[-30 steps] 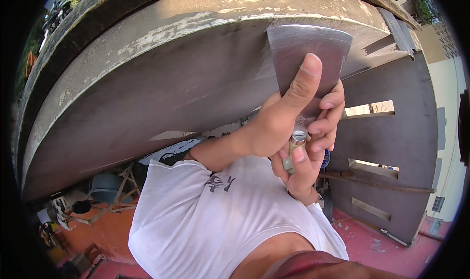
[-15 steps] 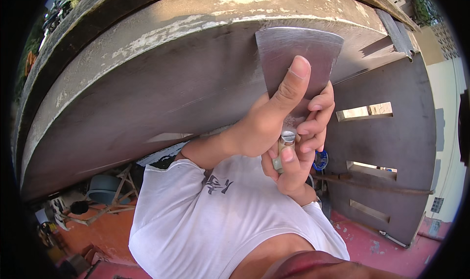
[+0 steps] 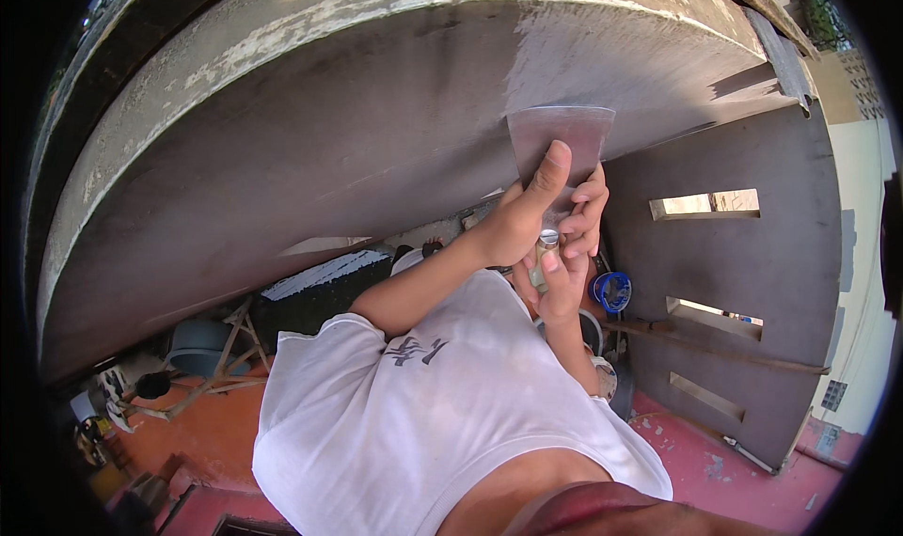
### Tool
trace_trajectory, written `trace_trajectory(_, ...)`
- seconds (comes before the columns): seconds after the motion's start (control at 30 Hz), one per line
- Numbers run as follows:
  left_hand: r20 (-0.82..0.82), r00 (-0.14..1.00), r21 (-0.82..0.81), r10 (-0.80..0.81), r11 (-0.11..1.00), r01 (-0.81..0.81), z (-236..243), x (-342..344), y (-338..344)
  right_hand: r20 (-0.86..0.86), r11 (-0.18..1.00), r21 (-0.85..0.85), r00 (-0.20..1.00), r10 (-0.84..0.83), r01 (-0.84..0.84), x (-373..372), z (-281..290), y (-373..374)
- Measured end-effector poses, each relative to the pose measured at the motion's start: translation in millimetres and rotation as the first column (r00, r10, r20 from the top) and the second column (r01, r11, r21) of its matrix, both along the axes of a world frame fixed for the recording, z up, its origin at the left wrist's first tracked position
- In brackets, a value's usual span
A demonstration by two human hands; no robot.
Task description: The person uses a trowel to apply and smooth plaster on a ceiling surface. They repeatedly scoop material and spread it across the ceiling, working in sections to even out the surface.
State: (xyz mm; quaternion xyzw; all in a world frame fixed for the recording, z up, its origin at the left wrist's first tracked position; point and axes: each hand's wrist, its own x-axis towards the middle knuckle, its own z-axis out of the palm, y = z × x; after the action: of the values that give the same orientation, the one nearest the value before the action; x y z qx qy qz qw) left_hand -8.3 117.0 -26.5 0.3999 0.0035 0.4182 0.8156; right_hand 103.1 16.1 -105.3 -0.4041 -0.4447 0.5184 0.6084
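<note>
A wide flat scraper blade (image 3: 561, 134) lies pressed against the grey plastered wall (image 3: 310, 141) above me. My left hand (image 3: 519, 224) reaches up from the left, one finger stretched along the blade's face. Just below it, my right hand (image 3: 566, 275) wraps the scraper's handle, where a metal collar (image 3: 546, 241) shows between the fingers. A wristwatch (image 3: 605, 378) sits on my right forearm. My white T-shirt (image 3: 442, 414) fills the lower middle.
A dark grey gate panel (image 3: 752, 301) with slots stands at the right. A blue ring-shaped object (image 3: 612, 291) hangs behind my hands. A grey bucket (image 3: 196, 344) and a wooden trestle (image 3: 235, 348) stand on the red floor (image 3: 188, 423) at lower left.
Both hands and the scraper have slid down the wall and slightly to the left. A lighter smoothed streak now shows above the blade.
</note>
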Motion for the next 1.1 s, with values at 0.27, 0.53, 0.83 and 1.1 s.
trace_trajectory(0.27, 0.004, 1.000, -0.082, -0.030, 0.996, 0.030, -31.6, 8.2, -6.9, 0.057, 0.999, 0.036, 0.998, 0.010, -0.012, 2.2, -23.2, -5.6)
trace_trajectory(0.53, -0.007, 1.000, 0.000, 0.015, 1.000, -0.015, -18.8, 2.0, -1.3, 0.039, 0.998, 0.056, 0.999, 0.032, -0.034, -12.7, 5.8, 10.5)
trace_trajectory(0.83, 0.009, 1.000, -0.074, 0.000, 0.997, 0.001, -34.6, 6.3, -7.3, 0.013, 0.998, 0.065, 1.000, 0.026, -0.026, -11.8, -1.1, 1.1)
trace_trajectory(1.1, -0.010, 0.999, -0.119, 0.050, 0.992, -0.051, -49.2, 12.4, -10.5, -0.069, 0.996, 0.071, 0.996, 0.056, -0.051, -5.1, -18.1, -0.7)
